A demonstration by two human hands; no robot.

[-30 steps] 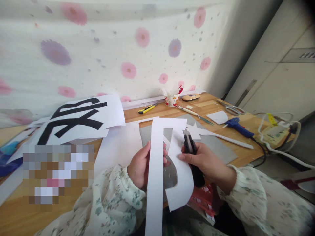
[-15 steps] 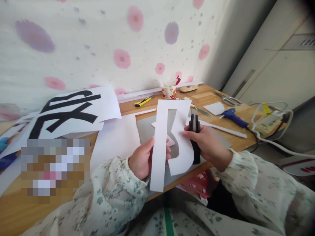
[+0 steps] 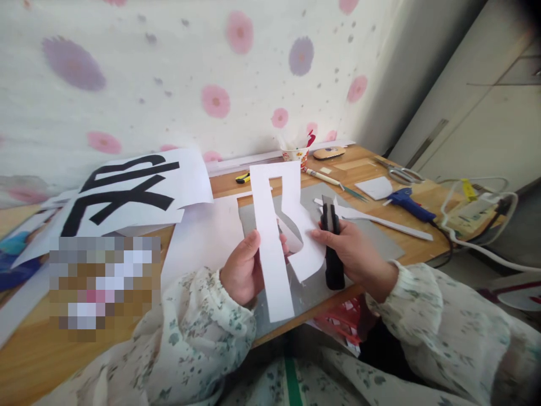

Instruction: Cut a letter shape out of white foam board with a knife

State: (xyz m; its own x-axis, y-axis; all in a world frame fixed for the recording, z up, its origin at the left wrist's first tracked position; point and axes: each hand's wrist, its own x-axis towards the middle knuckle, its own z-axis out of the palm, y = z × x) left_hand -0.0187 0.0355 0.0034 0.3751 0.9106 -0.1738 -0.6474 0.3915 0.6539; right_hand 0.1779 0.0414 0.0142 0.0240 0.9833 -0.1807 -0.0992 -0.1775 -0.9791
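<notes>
Upright in front of me is a white paper cutout [image 3: 270,248], shaped like an angular letter with a long straight strip and a curved right part. My left hand [image 3: 243,270] pinches the long strip, thumb in front and fingers behind. A black utility knife [image 3: 333,265] with a metal strip at its top rests in my right hand [image 3: 357,248], whose thumb and fingertips also touch the cutout's right edge. Below both hands lies a grey cutting mat [image 3: 376,237] with paper scraps on it.
Printed sheets with black characters [image 3: 127,197] lie left. A blue glue gun [image 3: 408,204], scissors [image 3: 399,172], white strip [image 3: 393,223] and cables [image 3: 473,237] are right. Behind stand a patterned paper cup [image 3: 291,155], a mouse [image 3: 328,153] and a yellow cutter [image 3: 243,178].
The cutout has tilted, its top swinging left, and its curved part now bends more. The black knife has turned slightly in my right hand. The view has shifted a little.
</notes>
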